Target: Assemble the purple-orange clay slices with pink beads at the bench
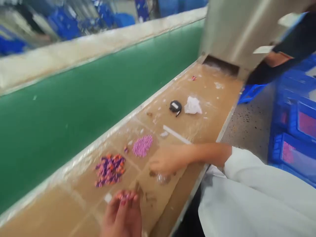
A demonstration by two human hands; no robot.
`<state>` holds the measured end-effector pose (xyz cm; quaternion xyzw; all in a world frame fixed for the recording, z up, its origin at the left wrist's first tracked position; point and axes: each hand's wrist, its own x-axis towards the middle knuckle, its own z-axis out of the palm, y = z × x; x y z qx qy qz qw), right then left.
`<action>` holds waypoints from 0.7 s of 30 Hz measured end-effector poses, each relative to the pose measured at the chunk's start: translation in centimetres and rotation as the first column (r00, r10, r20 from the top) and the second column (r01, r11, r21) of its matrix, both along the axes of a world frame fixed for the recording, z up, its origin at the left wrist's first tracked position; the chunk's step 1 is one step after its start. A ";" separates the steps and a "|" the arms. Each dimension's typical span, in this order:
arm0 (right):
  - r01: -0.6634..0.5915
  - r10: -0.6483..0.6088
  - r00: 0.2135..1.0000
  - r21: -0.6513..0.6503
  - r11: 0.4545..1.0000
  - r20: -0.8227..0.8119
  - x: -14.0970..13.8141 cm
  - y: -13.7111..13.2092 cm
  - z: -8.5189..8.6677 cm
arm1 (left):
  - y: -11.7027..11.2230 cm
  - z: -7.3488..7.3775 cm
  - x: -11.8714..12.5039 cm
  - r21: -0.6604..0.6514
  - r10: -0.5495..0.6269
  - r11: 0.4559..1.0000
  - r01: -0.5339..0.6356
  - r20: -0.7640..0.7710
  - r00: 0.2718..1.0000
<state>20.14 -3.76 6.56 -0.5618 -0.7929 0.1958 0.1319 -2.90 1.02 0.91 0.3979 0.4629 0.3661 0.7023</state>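
Observation:
Near the bottom edge, my left hand (pixel 123 214) has its thumb and fingers closed around a few small pink-and-orange pieces (pixel 125 197). Just beyond it lies a loose pile of purple, orange and pink pieces (pixel 110 170). My right hand (pixel 168 160) reaches in from the right, palm down, low over the brown table. Blur hides its fingertips. Beneath it is a shiny, clear thing (pixel 163 178) whose kind I cannot make out. Close to the right hand's fingers sits a pile of small pink rod-like pieces (pixel 142 145).
A green panel (pixel 98 79) with a pale rim runs along the far side. Farther up the table (pixel 204 128) are a round black object (pixel 175 106), crumpled white paper (pixel 193 105) and a white strip (pixel 176 134). A metal housing (pixel 229 33), a person's dark sleeve (pixel 296 49) and blue crates (pixel 296 141) stand right.

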 end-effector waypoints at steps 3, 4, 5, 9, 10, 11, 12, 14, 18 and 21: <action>-0.148 0.149 0.989 -0.034 0.988 0.024 0.8 -1.1 -0.2 | -2.1 1.9 1.9 -0.114 -0.005 0.993 0.013 0.075 0.997; -0.164 0.166 0.985 -0.029 0.986 0.046 1.3 -1.2 -0.5 | -2.5 2.2 2.5 -0.143 0.004 0.990 0.010 0.093 0.996; -0.167 0.164 0.979 0.015 0.986 0.121 1.7 -1.3 -0.8 | -2.7 2.2 3.0 -0.139 0.046 0.990 -0.030 0.117 0.992; -0.291 0.263 0.947 0.148 0.945 0.182 3.1 -0.7 -1.7 | -2.3 1.1 3.6 -0.139 0.050 0.990 -0.018 0.229 0.972; -0.318 0.291 0.941 0.151 0.936 0.173 3.1 -0.7 -1.7 | -2.3 1.0 3.6 -0.121 0.040 0.993 -0.009 0.256 0.966; -0.340 0.313 0.934 0.151 0.928 0.173 3.0 -0.7 -1.6 | -2.3 1.0 3.6 -0.097 0.030 0.995 -0.004 0.269 0.963; -0.361 0.336 0.925 0.138 0.922 0.177 2.8 -0.8 -1.4 | -2.3 1.0 3.6 -0.071 0.017 0.997 0.002 0.272 0.962; -0.392 0.367 0.908 0.100 0.915 0.200 2.3 -1.1 -1.2 | -2.4 1.3 3.6 -0.024 -0.003 1.000 0.010 0.270 0.963; -0.391 0.354 0.891 0.087 0.916 0.285 1.5 -1.2 -1.1 | -2.5 1.5 3.7 0.022 -0.045 0.999 0.040 0.271 0.962; -0.385 0.331 0.887 0.118 0.916 0.323 1.2 -1.2 -1.1 | -2.7 1.2 3.9 0.012 -0.050 0.999 0.049 0.281 0.958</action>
